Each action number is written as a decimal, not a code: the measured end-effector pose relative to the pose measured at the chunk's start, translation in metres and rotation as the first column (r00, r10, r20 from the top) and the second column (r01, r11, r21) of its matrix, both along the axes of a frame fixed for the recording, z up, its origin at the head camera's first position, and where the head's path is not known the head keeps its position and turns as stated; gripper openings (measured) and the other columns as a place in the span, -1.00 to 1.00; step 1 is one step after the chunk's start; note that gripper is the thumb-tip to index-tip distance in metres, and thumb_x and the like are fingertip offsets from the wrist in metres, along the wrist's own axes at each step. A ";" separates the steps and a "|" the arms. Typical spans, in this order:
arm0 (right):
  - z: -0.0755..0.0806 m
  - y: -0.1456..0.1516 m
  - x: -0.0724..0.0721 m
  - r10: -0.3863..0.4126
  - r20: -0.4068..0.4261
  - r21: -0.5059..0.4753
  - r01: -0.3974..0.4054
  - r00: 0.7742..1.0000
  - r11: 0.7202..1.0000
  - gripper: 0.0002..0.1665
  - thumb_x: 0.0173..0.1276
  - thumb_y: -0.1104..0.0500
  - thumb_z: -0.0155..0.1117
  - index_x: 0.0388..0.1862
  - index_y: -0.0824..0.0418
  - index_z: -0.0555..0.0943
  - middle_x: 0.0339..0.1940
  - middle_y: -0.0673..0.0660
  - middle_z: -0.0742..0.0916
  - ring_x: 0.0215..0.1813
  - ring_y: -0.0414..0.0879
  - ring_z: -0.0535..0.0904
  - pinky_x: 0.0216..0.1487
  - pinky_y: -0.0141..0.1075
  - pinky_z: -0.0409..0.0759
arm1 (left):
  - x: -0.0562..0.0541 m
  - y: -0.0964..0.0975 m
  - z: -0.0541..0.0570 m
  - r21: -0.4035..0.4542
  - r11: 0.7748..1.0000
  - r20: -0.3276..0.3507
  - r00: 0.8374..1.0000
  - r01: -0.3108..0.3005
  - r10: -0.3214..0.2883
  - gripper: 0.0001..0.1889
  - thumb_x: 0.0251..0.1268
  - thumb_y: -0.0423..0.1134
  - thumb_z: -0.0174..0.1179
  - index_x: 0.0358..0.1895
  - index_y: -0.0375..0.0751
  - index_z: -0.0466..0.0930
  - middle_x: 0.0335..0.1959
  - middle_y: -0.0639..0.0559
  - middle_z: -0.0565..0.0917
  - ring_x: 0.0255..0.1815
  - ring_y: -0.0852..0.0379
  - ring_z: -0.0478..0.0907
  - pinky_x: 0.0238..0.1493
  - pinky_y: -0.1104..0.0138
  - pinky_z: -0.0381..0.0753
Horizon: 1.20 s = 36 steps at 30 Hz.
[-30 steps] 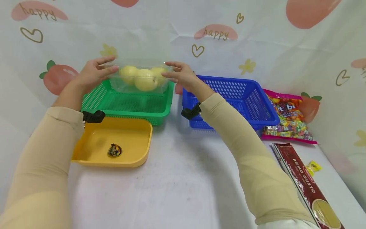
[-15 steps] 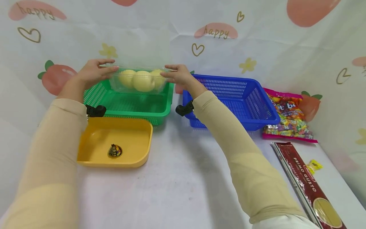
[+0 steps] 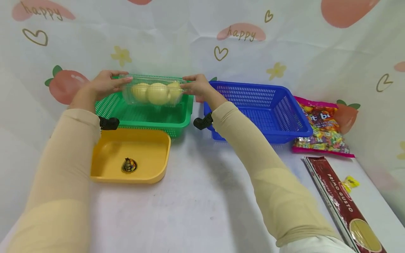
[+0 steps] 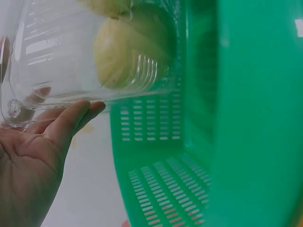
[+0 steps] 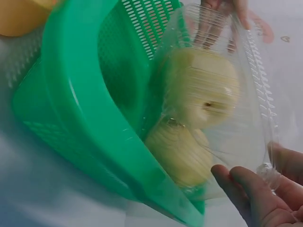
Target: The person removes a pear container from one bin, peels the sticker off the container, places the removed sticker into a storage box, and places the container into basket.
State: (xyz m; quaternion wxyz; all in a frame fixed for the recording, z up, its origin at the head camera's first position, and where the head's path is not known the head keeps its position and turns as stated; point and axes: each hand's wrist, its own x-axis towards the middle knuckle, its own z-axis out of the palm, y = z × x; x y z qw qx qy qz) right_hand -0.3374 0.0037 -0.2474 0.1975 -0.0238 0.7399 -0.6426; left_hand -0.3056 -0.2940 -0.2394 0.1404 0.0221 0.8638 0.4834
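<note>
A clear plastic clamshell box (image 3: pixel 152 79) with several pale yellow round fruits (image 3: pixel 158 94) inside is held level between both hands. My left hand (image 3: pixel 109 84) grips its left end, thumb and fingers at the rim. At the right end, my right hand (image 3: pixel 197 86) pinches the box the same way. The box overlaps the back part of the green basket (image 3: pixel 152 124) in the head view. In the right wrist view, the fruits (image 5: pixel 203 90) show behind the basket's green rim (image 5: pixel 94 123), low against its wall.
In front of the green basket stands a yellow tray (image 3: pixel 145 151) with a dark sticker. A blue basket (image 3: pixel 269 116) is to the right, beside a candy bag (image 3: pixel 322 130). A red spaghetti pack (image 3: pixel 341 200) and a small yellow wrapped candy (image 3: pixel 349 183) lie at the far right.
Both hands have lowered the clear box of fruits a little, bringing it down into the back of the green basket. The baskets and packs have stayed put.
</note>
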 end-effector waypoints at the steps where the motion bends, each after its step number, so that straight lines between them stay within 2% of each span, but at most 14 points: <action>1: -0.001 -0.001 0.000 -0.003 0.007 0.005 0.003 1.000 1.000 -0.39 0.30 0.36 0.14 0.34 0.19 0.35 0.44 0.09 0.33 0.25 -0.01 0.50 0.19 -0.27 0.52 | 0.000 0.000 -0.002 -0.009 1.000 0.006 1.000 0.004 -0.003 -0.20 0.28 0.15 -0.04 0.49 -0.05 -0.14 0.54 -0.04 -0.19 0.51 -0.09 -0.09 0.46 0.06 0.07; 5: -0.007 -0.002 0.002 -0.004 0.010 0.016 0.004 1.000 1.000 -0.39 0.29 0.39 0.14 0.34 0.19 0.35 0.44 0.07 0.32 0.23 0.01 0.51 0.22 -0.26 0.50 | 0.000 -0.003 -0.008 -0.046 0.999 0.030 1.000 0.010 -0.009 -0.15 0.24 0.21 -0.05 0.50 -0.06 -0.16 0.53 -0.11 -0.20 0.49 -0.17 -0.06 0.45 0.07 0.11; 8: -0.011 -0.003 0.003 0.006 0.011 0.050 -0.007 1.000 0.999 -0.38 0.29 0.36 0.16 0.34 0.15 0.36 0.44 0.05 0.33 0.20 0.00 0.54 0.32 -0.18 0.40 | -0.002 -0.006 -0.012 -0.063 0.998 0.049 0.999 0.004 -0.001 -0.13 0.23 0.23 -0.04 0.50 -0.06 -0.17 0.53 -0.12 -0.24 0.47 -0.22 0.00 0.43 0.07 0.14; 12: -0.015 -0.005 0.004 0.023 0.016 0.089 -0.024 1.000 0.996 -0.37 0.29 0.33 0.18 0.35 0.13 0.35 0.45 0.04 0.32 0.17 -0.02 0.56 0.36 -0.16 0.35 | -0.004 -0.009 -0.017 -0.064 0.998 0.086 0.996 0.011 -0.005 -0.11 0.23 0.22 -0.04 0.50 -0.08 -0.23 0.53 -0.13 -0.29 0.45 -0.24 0.03 0.43 0.08 0.15; 17: -0.016 -0.006 0.002 0.019 0.012 0.090 -0.020 1.000 0.996 -0.38 0.29 0.34 0.18 0.34 0.16 0.35 0.44 0.06 0.31 0.18 -0.01 0.55 0.21 -0.25 0.50 | -0.003 -0.008 -0.020 -0.038 0.999 0.088 0.996 0.019 -0.015 -0.11 0.26 0.19 -0.05 0.50 -0.11 -0.28 0.53 -0.12 -0.35 0.47 -0.23 -0.01 0.44 0.09 0.13; 21: -0.016 -0.008 0.005 0.029 0.015 0.074 -0.030 0.999 0.997 -0.38 0.28 0.38 0.16 0.34 0.22 0.34 0.45 0.10 0.29 0.21 0.02 0.51 0.12 -0.27 0.57 | -0.002 -0.010 -0.024 -0.058 0.998 0.087 0.996 0.035 -0.029 -0.07 0.23 0.24 -0.04 0.50 -0.09 -0.31 0.53 -0.13 -0.34 0.47 -0.25 -0.04 0.44 0.04 0.10; 22: -0.016 -0.009 0.006 0.043 0.004 0.093 -0.043 0.999 0.995 -0.39 0.29 0.37 0.16 0.33 0.23 0.35 0.44 0.11 0.29 0.19 0.04 0.52 0.12 -0.24 0.57 | -0.002 -0.010 -0.026 -0.084 0.996 0.084 0.996 0.038 -0.031 -0.06 0.22 0.26 -0.04 0.50 -0.08 -0.31 0.50 -0.21 -0.04 0.38 -0.23 0.17 0.42 0.05 0.17; 23: -0.016 -0.009 0.007 0.058 -0.011 0.131 -0.056 0.998 0.990 -0.41 0.29 0.36 0.17 0.32 0.23 0.36 0.45 0.11 0.28 0.15 0.06 0.55 0.11 -0.23 0.58 | -0.002 -0.010 -0.028 -0.099 0.994 0.081 0.996 0.041 -0.033 -0.04 0.20 0.28 -0.02 0.50 -0.06 -0.31 0.34 -0.25 0.27 0.22 -0.18 0.36 0.39 0.08 0.24; 24: -0.016 -0.010 0.009 0.078 -0.027 0.169 -0.072 0.997 0.983 -0.42 0.29 0.34 0.18 0.31 0.22 0.37 0.45 0.12 0.27 0.09 0.06 0.58 0.10 -0.22 0.59 | -0.002 -0.010 -0.030 -0.112 0.992 0.081 0.996 0.050 -0.041 -0.03 0.19 0.29 -0.01 0.50 -0.05 -0.32 0.34 -0.27 0.26 0.20 -0.19 0.36 0.38 0.05 0.24; 26: -0.017 -0.012 0.011 0.139 -0.075 0.293 -0.112 0.987 0.949 -0.42 0.28 0.27 0.21 0.30 0.18 0.39 0.42 0.13 0.32 -0.09 0.03 0.65 0.05 -0.22 0.61 | -0.001 -0.009 -0.033 -0.155 0.985 0.082 0.995 0.070 -0.058 0.00 0.19 0.29 0.01 0.50 -0.06 -0.37 0.33 -0.30 0.25 0.18 -0.21 0.36 0.35 -0.01 0.25; 28: -0.017 -0.014 0.013 0.199 -0.119 0.408 -0.135 0.973 0.903 -0.41 0.29 0.21 0.23 0.31 0.15 0.39 0.40 0.15 0.36 -0.27 -0.02 0.64 -0.03 -0.26 0.65 | 0.002 -0.006 -0.034 -0.208 0.974 0.080 0.994 0.088 -0.072 0.02 0.20 0.28 0.02 0.49 -0.07 -0.41 0.29 -0.36 0.28 0.16 -0.23 0.36 0.32 -0.08 0.24; 29: -0.017 -0.015 0.014 0.225 -0.133 0.459 -0.141 0.965 0.877 -0.40 0.29 0.18 0.23 0.32 0.14 0.39 0.38 0.14 0.38 -0.32 -0.07 0.62 -0.08 -0.30 0.66 | 0.004 -0.005 -0.034 -0.215 0.971 0.081 0.993 0.101 -0.085 0.02 0.21 0.26 0.03 0.49 -0.09 -0.44 0.45 -0.37 0.00 0.32 -0.31 0.20 0.34 -0.14 0.17; 30: -0.017 -0.016 0.015 0.254 -0.147 0.506 -0.148 0.956 0.850 -0.39 0.29 0.16 0.23 0.32 0.13 0.38 0.37 0.15 0.40 -0.34 -0.11 0.60 -0.13 -0.33 0.66 | 0.005 -0.004 -0.033 -0.237 0.965 0.082 0.992 0.117 -0.100 0.03 0.22 0.25 0.03 0.48 -0.11 -0.47 0.49 -0.35 -0.28 0.40 -0.38 0.02 0.34 -0.19 0.12; 36: -0.014 -0.023 0.021 0.404 -0.152 0.663 -0.210 0.902 0.719 -0.37 0.31 0.16 0.21 0.35 0.20 0.34 0.41 0.15 0.37 -0.18 0.03 0.70 -0.23 -0.37 0.67 | 0.009 -0.005 -0.033 -0.323 0.935 0.077 0.989 0.148 -0.130 0.09 0.21 0.22 0.08 0.46 -0.18 -0.54 0.47 -0.42 -0.31 0.31 -0.44 0.16 0.27 -0.19 0.24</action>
